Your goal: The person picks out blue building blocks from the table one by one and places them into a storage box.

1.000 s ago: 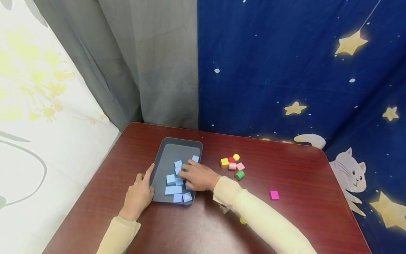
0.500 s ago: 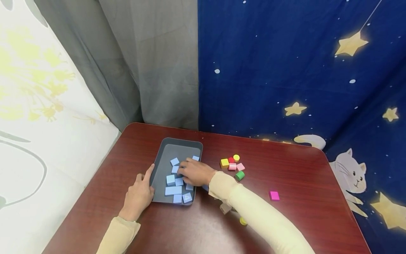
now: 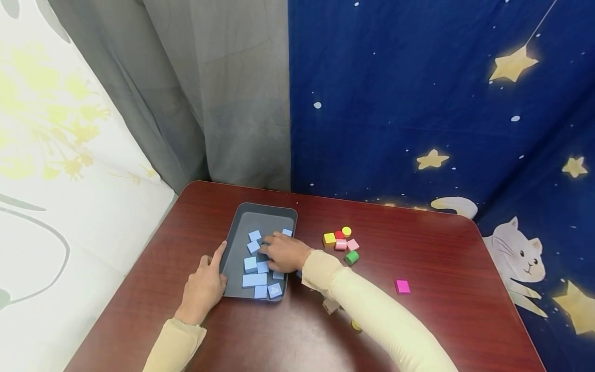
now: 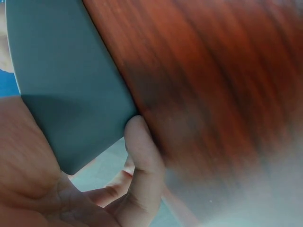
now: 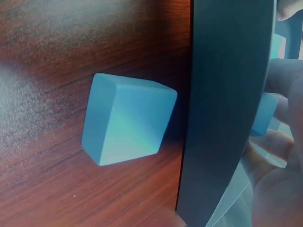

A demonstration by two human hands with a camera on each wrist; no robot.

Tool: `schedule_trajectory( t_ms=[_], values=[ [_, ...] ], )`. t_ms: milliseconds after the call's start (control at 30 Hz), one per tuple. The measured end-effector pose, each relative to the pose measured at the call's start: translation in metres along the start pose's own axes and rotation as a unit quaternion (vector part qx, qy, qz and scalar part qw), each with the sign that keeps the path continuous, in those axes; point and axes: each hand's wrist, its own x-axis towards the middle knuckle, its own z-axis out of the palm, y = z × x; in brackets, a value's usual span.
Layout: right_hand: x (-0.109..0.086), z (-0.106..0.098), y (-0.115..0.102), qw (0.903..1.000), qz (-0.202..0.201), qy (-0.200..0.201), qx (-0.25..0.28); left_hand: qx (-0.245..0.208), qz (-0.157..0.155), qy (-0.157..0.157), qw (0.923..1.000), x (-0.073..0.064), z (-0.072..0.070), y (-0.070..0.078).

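At the table's left side, my left hand [image 3: 204, 287] grips the long left side of a dark grey tray [image 3: 241, 217]. In the left wrist view its fingertip curls under the tray's lower edge. My right hand [image 3: 284, 252] reaches over the tray's right rim, fingers bent down among several light blue blocks. Its index fingertip is right beside a small blue block [image 3: 253, 247]; the other fingertips are partly hidden. Another blue block [image 3: 254, 235] lies just beyond. Nearer blocks include a cube [image 3: 250, 264], a long block [image 3: 254, 280] and a marked block [image 3: 275, 290].
A blue block [image 5: 135, 118] lies on the table by the tray's right wall, mostly under my right wrist. Farther right are a yellow cube [image 3: 329, 239], a green cylinder [image 3: 351, 258], pink pieces and a magenta block [image 3: 402, 287]. A wooden piece [image 3: 330, 306] lies by my right sleeve.
My right hand has shifted slightly left in the tray. Two small blue blocks by its fingertips have slid left and turned a little. The left hand and tray stay put.
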Motion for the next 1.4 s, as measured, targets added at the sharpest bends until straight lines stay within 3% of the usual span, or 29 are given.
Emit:
schedule_trajectory(
  t_ms=[733, 1267, 1400],
  values=[
    [-0.002, 0.004, -0.002, 0.9993, 0.034, -0.007, 0.017, 0.001, 0.0, -0.004, 1.0, 0.0, -0.002, 0.002],
    [-0.005, 0.005, 0.001, 0.9984, 0.027, -0.004, 0.049, -0.004, -0.003, -0.005, 1.0, -0.001, -0.002, 0.003],
    [-0.011, 0.003, 0.003, 0.9981, 0.017, 0.016, 0.057, -0.004, 0.001, 0.0, 1.0, -0.001, -0.002, 0.002]
  ],
)
